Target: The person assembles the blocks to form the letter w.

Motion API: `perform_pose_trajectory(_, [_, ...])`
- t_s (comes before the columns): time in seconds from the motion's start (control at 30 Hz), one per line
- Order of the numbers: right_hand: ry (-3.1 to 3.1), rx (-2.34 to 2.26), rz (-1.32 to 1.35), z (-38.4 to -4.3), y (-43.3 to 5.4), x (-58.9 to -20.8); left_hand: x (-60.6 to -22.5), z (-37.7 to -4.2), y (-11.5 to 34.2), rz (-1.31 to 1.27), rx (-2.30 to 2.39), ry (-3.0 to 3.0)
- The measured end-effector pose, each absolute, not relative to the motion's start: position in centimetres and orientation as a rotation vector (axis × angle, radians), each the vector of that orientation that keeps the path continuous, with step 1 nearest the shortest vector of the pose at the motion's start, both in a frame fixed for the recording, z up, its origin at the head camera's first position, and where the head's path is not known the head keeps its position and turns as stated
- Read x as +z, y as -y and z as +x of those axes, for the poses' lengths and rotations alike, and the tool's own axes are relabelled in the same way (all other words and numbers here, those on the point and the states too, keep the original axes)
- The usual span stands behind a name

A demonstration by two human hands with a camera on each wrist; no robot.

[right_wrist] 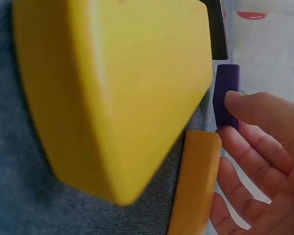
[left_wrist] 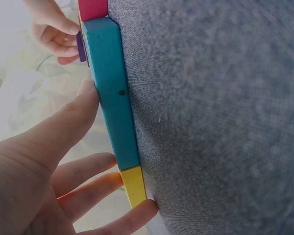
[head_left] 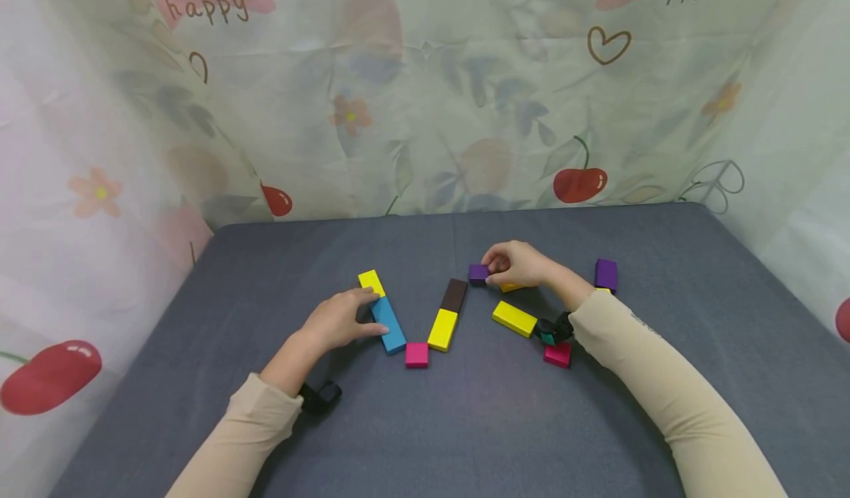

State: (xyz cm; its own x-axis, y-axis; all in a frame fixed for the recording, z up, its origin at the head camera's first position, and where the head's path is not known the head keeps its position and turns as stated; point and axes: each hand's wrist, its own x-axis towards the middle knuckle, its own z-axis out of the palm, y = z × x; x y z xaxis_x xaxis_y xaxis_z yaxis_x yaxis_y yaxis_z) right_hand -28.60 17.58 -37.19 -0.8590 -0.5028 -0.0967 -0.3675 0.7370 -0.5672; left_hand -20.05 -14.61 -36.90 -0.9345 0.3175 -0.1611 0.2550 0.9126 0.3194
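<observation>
My right hand [head_left: 521, 263] pinches a small purple block [head_left: 478, 274] between thumb and fingers, just beyond the top of a dark brown block [head_left: 454, 296]. The right wrist view shows the thumb on this purple block [right_wrist: 227, 95], with the other fingers loosely curled near an orange block [right_wrist: 195, 183]. My left hand [head_left: 340, 319] rests with spread, extended fingers on a long blue block [head_left: 389, 326] and the yellow block [head_left: 372, 282] at its far end. A pink block [head_left: 416, 355] sits between the blue block and another yellow block [head_left: 443, 329], forming a V with the brown one.
Near my right wrist lie a loose yellow block [head_left: 514, 319] and a pink block [head_left: 558, 355], partly covered by the wrist camera. Farther right a purple block [head_left: 606, 274] lies by a yellow one, partly behind the sleeve. A patterned curtain [head_left: 425, 99] hangs behind the grey table [head_left: 465, 431].
</observation>
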Motion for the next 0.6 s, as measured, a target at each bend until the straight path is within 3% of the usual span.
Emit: perform_pose_trajectory(0.6, [-2.675, -0.800, -0.722, -28.55, -17.47, -37.40, -36.92, -20.17, 14.59, 0.408, 0.442, -2.850])
